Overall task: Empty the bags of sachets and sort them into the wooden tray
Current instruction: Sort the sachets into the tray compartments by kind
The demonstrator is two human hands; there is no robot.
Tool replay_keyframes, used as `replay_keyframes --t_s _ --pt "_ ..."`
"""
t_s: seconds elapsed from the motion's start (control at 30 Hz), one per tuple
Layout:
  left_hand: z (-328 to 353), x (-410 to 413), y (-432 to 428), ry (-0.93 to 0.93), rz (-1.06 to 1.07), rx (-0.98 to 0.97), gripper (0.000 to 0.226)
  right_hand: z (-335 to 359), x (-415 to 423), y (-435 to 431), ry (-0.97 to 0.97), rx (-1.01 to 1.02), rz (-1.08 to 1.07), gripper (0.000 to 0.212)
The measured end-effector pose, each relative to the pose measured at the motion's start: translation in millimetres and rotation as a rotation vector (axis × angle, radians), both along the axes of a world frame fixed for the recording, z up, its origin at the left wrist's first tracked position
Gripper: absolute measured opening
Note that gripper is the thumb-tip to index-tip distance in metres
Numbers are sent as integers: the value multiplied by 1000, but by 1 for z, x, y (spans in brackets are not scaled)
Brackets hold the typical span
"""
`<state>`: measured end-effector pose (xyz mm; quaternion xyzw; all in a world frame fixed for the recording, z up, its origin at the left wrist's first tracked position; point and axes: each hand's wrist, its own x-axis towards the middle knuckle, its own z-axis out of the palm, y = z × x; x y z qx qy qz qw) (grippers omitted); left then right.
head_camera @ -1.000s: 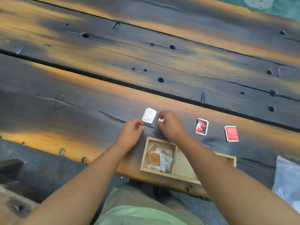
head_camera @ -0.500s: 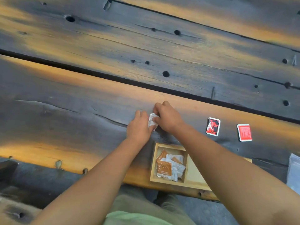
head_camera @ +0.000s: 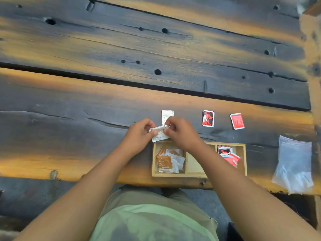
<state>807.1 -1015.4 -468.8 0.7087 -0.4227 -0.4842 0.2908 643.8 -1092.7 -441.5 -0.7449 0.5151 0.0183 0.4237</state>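
Both hands hold one small white sachet [head_camera: 159,135]. The left hand [head_camera: 139,136] pinches its left side with thumb and fingers curled. The right hand [head_camera: 182,134] pinches its right side the same way. The sachet sits between the two hands, and its top edge looks crinkled. It is right at the far edge of the wooden tray [head_camera: 173,175], by the tray's left part.

The tray lies near the front edge of the table [head_camera: 86,101], close to the person. It has three parts in a row. The left part holds a pile of orange and white sachets [head_camera: 169,160]. The right arm goes across the middle part. The right part holds a pile of red sachets [head_camera: 228,155].

Just behind the hands, a second white sachet [head_camera: 167,114] lies flat on the table. To its right lies a red and black sachet [head_camera: 208,118]. A bit further right lies a plain red sachet [head_camera: 237,121]. These three lie apart from each other in a row.

A clear plastic bag [head_camera: 293,162] lies flat on the table to the right of the tray, not touching it. The table is made of dark, rough wood planks with orange streaks
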Motion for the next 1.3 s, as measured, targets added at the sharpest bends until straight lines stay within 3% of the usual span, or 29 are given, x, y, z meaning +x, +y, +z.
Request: replay_keyframes --t_s 0.27,0.47,0.67,0.93,1.1,1.2,1.3 --pt "5 -33 26 -46 -249 -16 11 13 -51 42 39 65 -48 15" --pt "0 -47 41 -321 -570 -32 14 8 -69 69 141 85 7 23" --pt "0 -57 46 -429 -566 -59 22 -1 -64 87 275 -69 28 20" --pt "-1 -54 35 -483 -677 40 27 0 -66 73 287 7 100 25" --pt "13 -48 17 -300 -609 129 22 12 -64 40 215 -71 164 26" --pt "20 -45 2 -254 -433 73 7 12 -56 14 191 -111 142 17" --pt "16 -43 -18 -287 -264 69 9 -1 -43 -12 170 -91 104 7"
